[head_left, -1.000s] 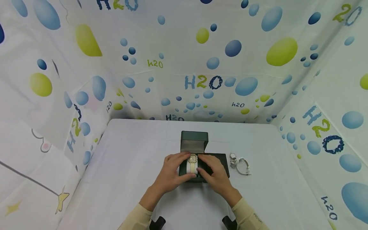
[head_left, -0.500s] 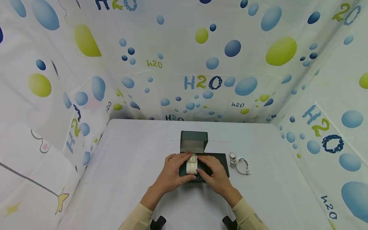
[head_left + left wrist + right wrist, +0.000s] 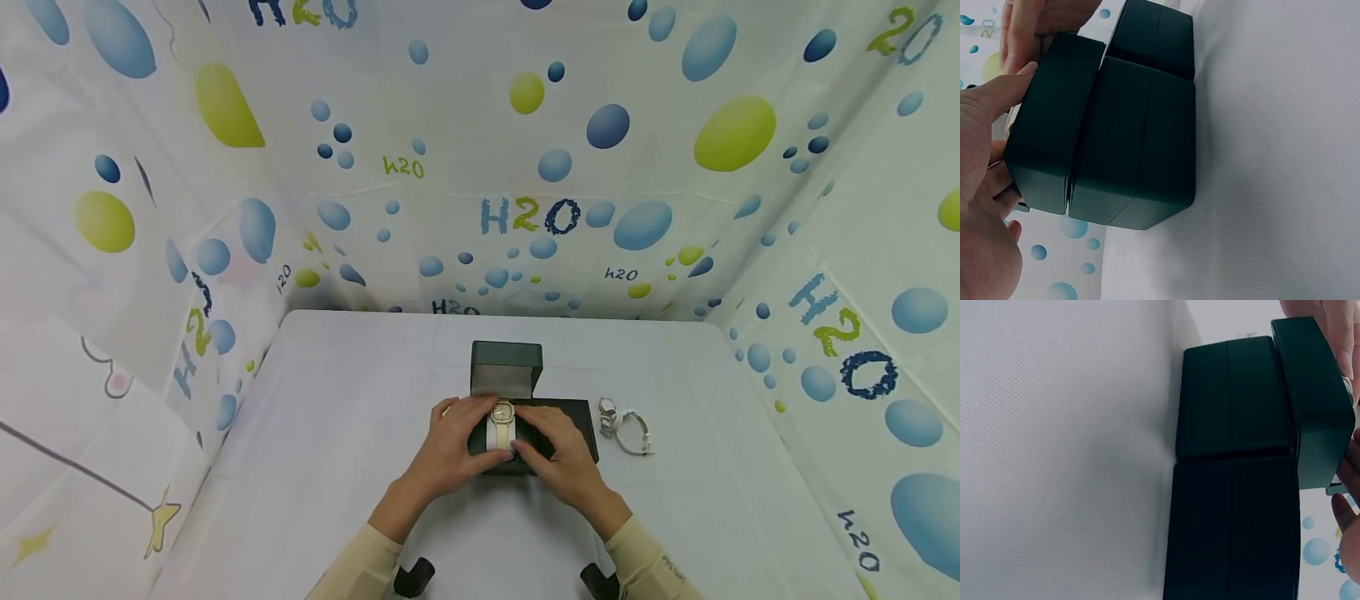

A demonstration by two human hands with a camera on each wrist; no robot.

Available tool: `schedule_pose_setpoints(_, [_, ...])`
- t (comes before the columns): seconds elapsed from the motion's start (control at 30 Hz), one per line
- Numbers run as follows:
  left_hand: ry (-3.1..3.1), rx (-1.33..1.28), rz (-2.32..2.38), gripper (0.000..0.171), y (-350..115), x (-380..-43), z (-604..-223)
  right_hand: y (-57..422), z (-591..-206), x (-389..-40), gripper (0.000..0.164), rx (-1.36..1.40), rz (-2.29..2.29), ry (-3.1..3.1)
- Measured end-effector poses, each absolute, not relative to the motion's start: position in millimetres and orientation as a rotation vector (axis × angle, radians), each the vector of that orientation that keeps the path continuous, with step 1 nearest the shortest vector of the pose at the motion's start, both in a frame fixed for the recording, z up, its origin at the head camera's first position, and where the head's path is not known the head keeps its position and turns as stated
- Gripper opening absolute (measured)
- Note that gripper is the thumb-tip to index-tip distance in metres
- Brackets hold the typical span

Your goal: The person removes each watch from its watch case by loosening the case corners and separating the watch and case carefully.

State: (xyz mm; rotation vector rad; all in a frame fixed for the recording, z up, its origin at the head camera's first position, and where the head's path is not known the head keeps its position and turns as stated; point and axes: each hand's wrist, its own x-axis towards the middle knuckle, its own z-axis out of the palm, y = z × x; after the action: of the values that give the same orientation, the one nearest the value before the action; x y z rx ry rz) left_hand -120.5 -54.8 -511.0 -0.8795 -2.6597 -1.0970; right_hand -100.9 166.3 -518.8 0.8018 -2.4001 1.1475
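Observation:
A wristwatch (image 3: 502, 414) with a pale yellow strap sits round a white cushion (image 3: 491, 439) in an open dark green watch box, whose raised lid (image 3: 506, 354) stands at the back. My left hand (image 3: 448, 442) holds the watch from the left, fingertips by its dial and thumb at the cushion's near end. From the right, my right hand (image 3: 567, 458) grips its side with curved fingers and thumb. The left wrist view shows the open box's base (image 3: 1054, 125) on top of a closed green box (image 3: 1129, 144). Fingers partly hide the cushion.
Another dark box (image 3: 582, 412) stands right of the stack, partly under my right hand. Two silvery watches or bracelets, one a looped band (image 3: 643, 433) and one smaller piece (image 3: 607, 415), lie further right on the white table (image 3: 360, 375). A patterned curtain (image 3: 465, 167) surrounds the back and sides.

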Motion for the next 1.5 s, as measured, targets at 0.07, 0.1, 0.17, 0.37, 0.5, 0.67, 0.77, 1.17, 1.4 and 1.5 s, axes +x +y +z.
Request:
schedule_pose_setpoints(0.07, [-2.67,-0.886,-1.09,0.078,-54.6,-121.6,-511.5,166.4,-518.6,-100.8,0.047,0.794,1.151,-2.405])
schedule_pose_setpoints(0.1, [-2.676,-0.889,-1.093,0.079,-54.5,-122.0,-511.4,166.5,-518.5,-100.8,0.047,0.792,1.151,-2.406])
schedule_pose_setpoints(0.17, [-2.677,-0.9,-1.099,0.08,-54.2,-122.6,-511.7,166.6,-518.3,-101.0,0.046,0.79,1.151,-2.403])
schedule_pose_setpoints(0.37, [-2.661,-0.913,-1.128,0.078,-53.2,-122.7,-511.7,167.2,-519.8,-102.7,0.047,0.789,1.163,-2.389])
schedule_pose_setpoints(0.5, [-2.655,-0.906,-1.163,0.074,-52.9,-122.8,-511.5,167.6,-521.2,-102.6,0.047,0.783,1.169,-2.403])
schedule_pose_setpoints(0.67, [-2.618,-0.9,-1.215,0.068,-53.0,-122.7,-512.5,167.3,-522.1,-102.3,0.048,0.772,1.163,-2.424])
schedule_pose_setpoints(0.77, [-2.593,-0.894,-1.246,0.067,-52.8,-122.7,-513.4,167.1,-521.8,-102.7,0.048,0.763,1.146,-2.437])
schedule_pose_setpoints(1.17, [-2.488,-0.922,-1.341,0.069,-53.8,-121.2,-508.5,168.2,-517.6,-103.4,0.049,0.767,1.124,-2.463])
schedule_pose_setpoints(1.4, [-2.434,-0.975,-1.437,0.071,-53.2,-121.1,-504.2,169.5,-513.9,-99.3,0.057,0.757,1.146,-2.481])
schedule_pose_setpoints(1.5, [-2.416,-0.997,-1.493,0.072,-52.7,-120.6,-502.6,169.3,-512.2,-98.2,0.065,0.773,1.184,-2.486])
